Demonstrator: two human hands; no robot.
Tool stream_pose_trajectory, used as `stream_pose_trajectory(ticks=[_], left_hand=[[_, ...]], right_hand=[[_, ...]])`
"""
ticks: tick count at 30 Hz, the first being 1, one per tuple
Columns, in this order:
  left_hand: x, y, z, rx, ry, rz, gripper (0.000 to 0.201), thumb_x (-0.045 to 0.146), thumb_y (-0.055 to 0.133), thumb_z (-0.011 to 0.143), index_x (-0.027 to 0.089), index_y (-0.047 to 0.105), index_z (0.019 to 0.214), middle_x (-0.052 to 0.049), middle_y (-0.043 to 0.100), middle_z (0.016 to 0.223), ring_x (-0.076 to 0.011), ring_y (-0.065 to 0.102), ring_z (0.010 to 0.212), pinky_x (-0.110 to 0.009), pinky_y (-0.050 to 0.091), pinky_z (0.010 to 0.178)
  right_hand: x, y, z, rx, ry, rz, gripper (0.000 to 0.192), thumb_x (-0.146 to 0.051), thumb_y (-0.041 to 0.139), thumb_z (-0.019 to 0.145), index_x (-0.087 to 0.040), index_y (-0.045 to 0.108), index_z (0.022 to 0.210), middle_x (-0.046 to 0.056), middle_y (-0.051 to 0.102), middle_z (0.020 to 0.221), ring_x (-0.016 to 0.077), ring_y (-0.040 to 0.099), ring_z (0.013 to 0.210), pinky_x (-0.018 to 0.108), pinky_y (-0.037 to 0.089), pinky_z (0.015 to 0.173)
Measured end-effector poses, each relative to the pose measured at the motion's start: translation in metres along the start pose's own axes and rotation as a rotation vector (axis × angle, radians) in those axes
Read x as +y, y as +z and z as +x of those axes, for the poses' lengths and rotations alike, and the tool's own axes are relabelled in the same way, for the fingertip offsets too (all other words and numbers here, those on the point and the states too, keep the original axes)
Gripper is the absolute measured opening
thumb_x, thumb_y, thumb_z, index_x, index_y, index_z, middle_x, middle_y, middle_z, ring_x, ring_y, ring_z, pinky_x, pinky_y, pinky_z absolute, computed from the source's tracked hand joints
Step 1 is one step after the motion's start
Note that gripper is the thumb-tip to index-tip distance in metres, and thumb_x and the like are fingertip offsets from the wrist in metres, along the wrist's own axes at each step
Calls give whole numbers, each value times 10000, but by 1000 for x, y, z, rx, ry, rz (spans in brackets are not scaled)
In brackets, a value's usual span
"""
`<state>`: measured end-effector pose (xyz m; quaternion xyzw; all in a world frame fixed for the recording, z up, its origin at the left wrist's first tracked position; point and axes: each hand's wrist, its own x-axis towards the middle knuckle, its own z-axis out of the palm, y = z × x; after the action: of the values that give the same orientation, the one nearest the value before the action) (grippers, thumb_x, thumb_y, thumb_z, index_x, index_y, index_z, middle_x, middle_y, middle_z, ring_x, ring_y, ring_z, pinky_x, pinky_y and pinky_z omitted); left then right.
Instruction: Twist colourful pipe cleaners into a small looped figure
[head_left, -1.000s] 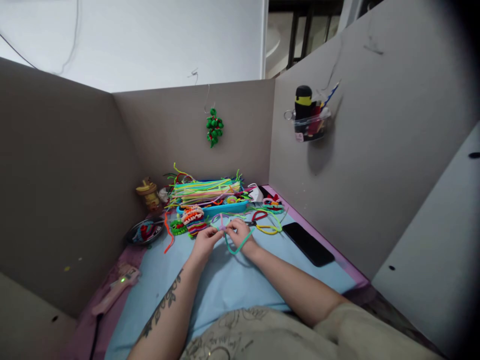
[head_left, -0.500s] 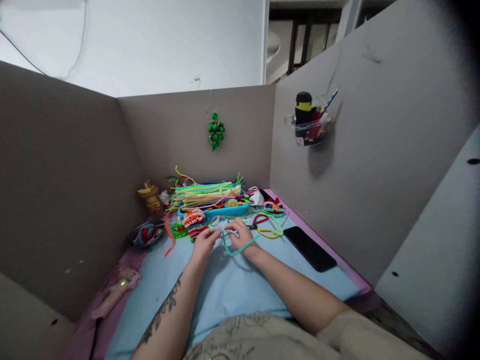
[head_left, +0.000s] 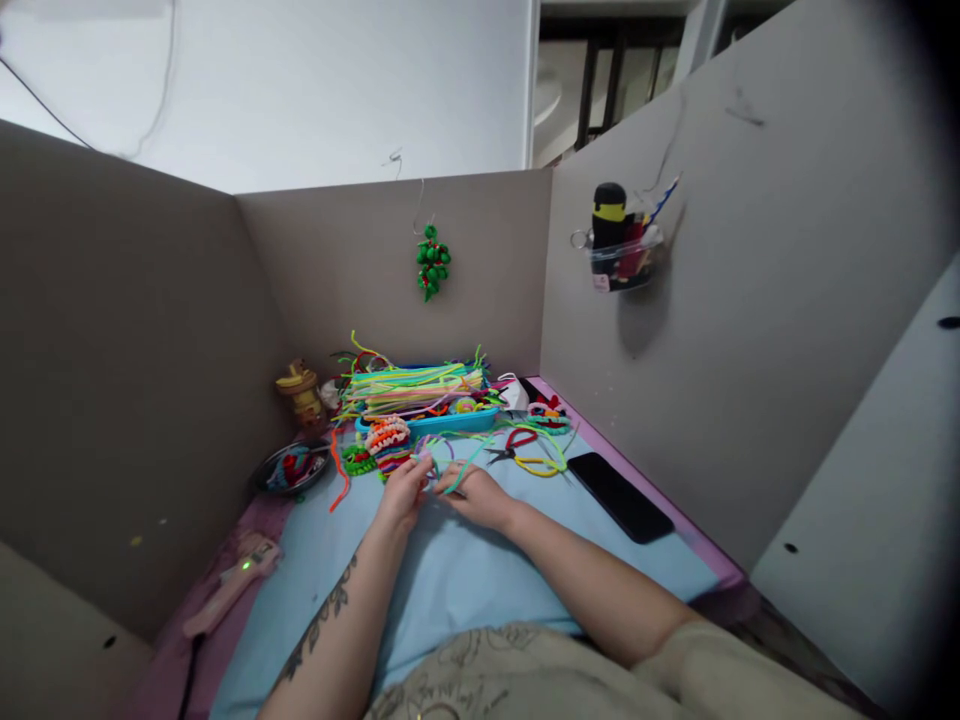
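Note:
My left hand and my right hand meet over the light blue mat, fingertips close together. Both pinch a green pipe cleaner that pokes up and to the right from between them; a lilac piece shows at the left fingertips. Just behind the hands lie coiled multicoloured pipe-cleaner pieces and a blue tray piled with straight neon pipe cleaners.
Scissors with red handles and yellow-green loops lie right of the hands. A black phone rests near the right cardboard wall. A pink glue gun and a dark bowl sit at left. A green ornament hangs on the back wall.
The green pipe cleaner's hanging loop under my right hand is gone; its end now points up and right. My right hand has shifted left and nearer, closer to my left hand.

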<state>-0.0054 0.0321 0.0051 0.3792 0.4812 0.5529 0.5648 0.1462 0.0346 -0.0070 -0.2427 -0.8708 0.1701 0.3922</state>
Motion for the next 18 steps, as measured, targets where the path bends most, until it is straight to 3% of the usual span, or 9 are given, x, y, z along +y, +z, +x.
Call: stream_pose_trajectory(ticks=[5,9,12,15,18], left_hand=[[-4,-4,3,35,230,298,387,491,653,609,144,487,578,64,360,484,-47,290,434,-201,183,417],[-8,-2,4,13,421,512,360,451,664,596,146,483,534,58,368,479,-65,312,475,-207,206,460],[-8,0,3,10,398,557,363,457,653,603,148,482,519,57,370,466,-69,315,469,-210,204,459],[-7,-1,3,-8,313,524,382,492,629,623,148,496,528,54,387,459,-70,320,454,-213,210,456],[-5,-2,2,-6,260,459,405,523,609,635,152,486,532,51,398,455,-68,322,442,-216,207,452]], right_hand=[[-12,-6,1,75,-6,154,161,-222,537,795,-207,681,864,41,655,815,160,575,818,290,423,790],[-11,-15,5,288,194,349,186,-290,527,805,-180,677,796,35,631,752,150,569,732,268,439,687],[-2,-20,8,345,334,448,238,-353,536,791,-157,669,763,29,616,701,150,557,684,260,429,641],[3,-20,9,293,415,495,246,-364,550,770,-152,659,832,20,612,698,141,543,646,247,415,596],[2,-16,8,212,397,379,244,-291,637,692,-170,640,903,-2,587,700,118,503,615,229,398,575]])
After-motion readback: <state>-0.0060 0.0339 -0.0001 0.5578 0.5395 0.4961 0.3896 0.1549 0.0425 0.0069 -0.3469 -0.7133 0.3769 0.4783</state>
